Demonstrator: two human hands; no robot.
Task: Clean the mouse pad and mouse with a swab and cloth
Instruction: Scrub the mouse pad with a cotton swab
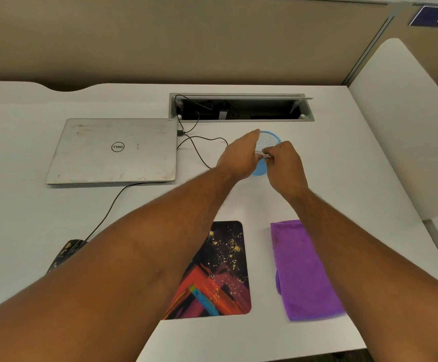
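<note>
A white swab [262,153] is pinched in the curled fingers of the right hand [284,163] beside a blue mesh cup [267,142], which is touched by the straight-fingered left hand [238,159]. Nearer on the worktop [29,205] lie the patterned mouse pad [217,273], purple cloth [304,273] and mouse [66,253].

White desk [317,158] bears laptop [113,150], mouse pad [220,270], cloth [304,270].

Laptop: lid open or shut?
Shut. The laptop lies flat on the desk with its logo-bearing lid facing up; no screen or keyboard shows. A cable is plugged into its right side.
</note>
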